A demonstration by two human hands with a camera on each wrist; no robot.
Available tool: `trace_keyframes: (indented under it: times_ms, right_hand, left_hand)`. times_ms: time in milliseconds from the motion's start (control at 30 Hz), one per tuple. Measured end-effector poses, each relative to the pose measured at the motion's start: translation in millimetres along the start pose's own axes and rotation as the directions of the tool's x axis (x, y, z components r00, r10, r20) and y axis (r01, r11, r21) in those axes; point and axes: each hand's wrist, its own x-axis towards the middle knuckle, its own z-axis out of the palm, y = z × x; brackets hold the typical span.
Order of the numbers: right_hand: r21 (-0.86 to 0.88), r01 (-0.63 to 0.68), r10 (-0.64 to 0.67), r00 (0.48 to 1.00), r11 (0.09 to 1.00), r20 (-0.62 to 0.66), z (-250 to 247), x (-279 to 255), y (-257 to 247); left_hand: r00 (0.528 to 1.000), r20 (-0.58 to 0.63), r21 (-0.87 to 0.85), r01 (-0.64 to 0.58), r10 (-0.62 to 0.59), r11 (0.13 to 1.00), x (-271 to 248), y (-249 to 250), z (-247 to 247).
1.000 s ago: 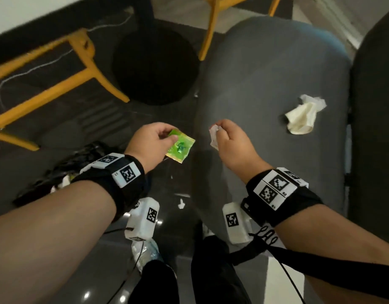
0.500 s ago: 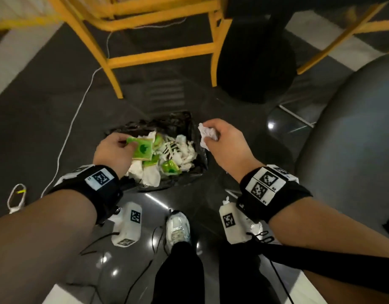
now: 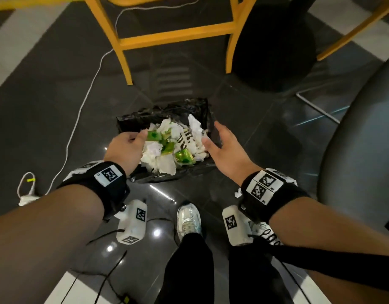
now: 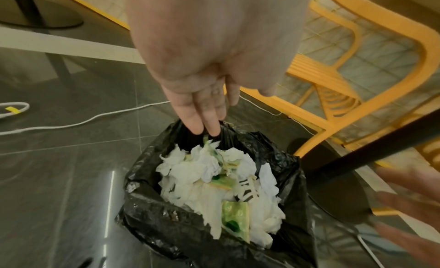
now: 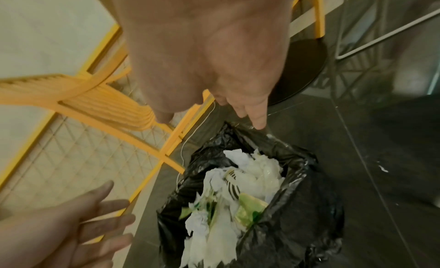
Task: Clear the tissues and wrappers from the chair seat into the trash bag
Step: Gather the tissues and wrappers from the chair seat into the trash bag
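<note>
An open black trash bag (image 3: 136, 120) stands on the floor, filled with white tissues (image 3: 165, 164) and green wrappers (image 3: 183, 159). My left hand (image 3: 132, 143) hangs over the bag's left side with straight fingers (image 4: 204, 121). A green wrapper (image 3: 153, 135) sits just past its fingertips, and no finger curls round it. My right hand (image 3: 219, 145) hovers over the bag's right side with spread fingers (image 5: 258, 121) and holds nothing. A crumpled white tissue (image 3: 194, 126) lies on top of the pile near it. Only the edge of the grey chair seat (image 3: 353, 150) shows at the right.
Yellow chair legs (image 3: 178, 36) and a black round table base (image 3: 274, 51) stand behind the bag. A white cable (image 3: 83, 102) runs along the dark floor at the left. A small white scrap (image 3: 237, 193) lies on the floor near my white shoe (image 3: 188, 218).
I turned from the chair seat to the trash bag. My right hand let go of its crumpled tissue and opened. My left hand's fingers straightened and released the green wrapper over the bag.
</note>
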Motion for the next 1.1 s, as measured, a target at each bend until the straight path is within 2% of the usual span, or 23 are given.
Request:
trace_keyframes:
  times_ms: [100,233,300,433,567,633,767,867,933,1000,1100]
  right_hand:
    - [0.054,-0.014,0.020,0.992,0.998,-0.121,-41.3,-30.6,14.2]
    - [0.078,0.028,0.003,0.929,0.997,-0.369,-123.7,-82.9,39.9]
    - [0.078,-0.001,0.040,0.866,0.997,-0.499,-171.3,-108.0,58.3]
    - [0.083,-0.093,0.124,0.673,0.992,-0.729,-262.5,-147.8,111.3]
    - [0.168,-0.190,0.245,0.521,0.967,-0.818,-337.4,-175.3,165.1]
    - [0.197,-0.212,0.279,0.488,0.957,-0.827,-366.1,-182.0,186.3]
    - [0.253,-0.222,0.333,0.497,0.942,-0.801,-400.3,-184.4,219.7]
    - [0.246,-0.220,0.330,0.582,0.944,-0.743,-408.3,-180.6,234.7]
    - [0.229,-0.216,0.315,0.643,0.949,-0.698,-411.9,-177.7,241.6]
    - [0.224,-0.211,0.308,0.668,0.951,-0.678,-419.0,-175.8,246.5]
    - [0.372,-0.133,0.351,0.706,0.919,-0.614,-429.7,-176.0,252.6]
  left_hand:
    - [0.997,0.062,0.087,-0.054,0.049,0.995,-11.8,38.5,10.5]
    - [0.951,0.206,0.178,-0.267,0.229,0.947,-40.1,119.0,55.7]
    - [0.908,0.284,0.176,-0.365,0.308,0.914,-58.6,159.4,89.0]
    - [0.798,0.395,0.182,-0.554,0.456,0.812,-101.5,229.8,165.7]
    - [0.670,0.499,0.145,-0.690,0.550,0.709,-150.6,282.4,242.7]
    - [0.602,0.546,0.123,-0.746,0.583,0.655,-174.1,303.2,276.8]
    - [0.486,0.618,0.104,-0.830,0.618,0.549,-213.6,336.2,335.7]
    - [0.433,0.678,0.128,-0.865,0.594,0.485,-235.1,353.7,370.7]
    - [0.420,0.711,0.150,-0.874,0.564,0.462,-245.5,364.5,390.8]
    - [0.428,0.728,0.185,-0.875,0.536,0.447,-254.0,375.8,409.2]
    - [0.445,0.736,0.227,-0.873,0.510,0.433,-261.7,389.8,439.2]
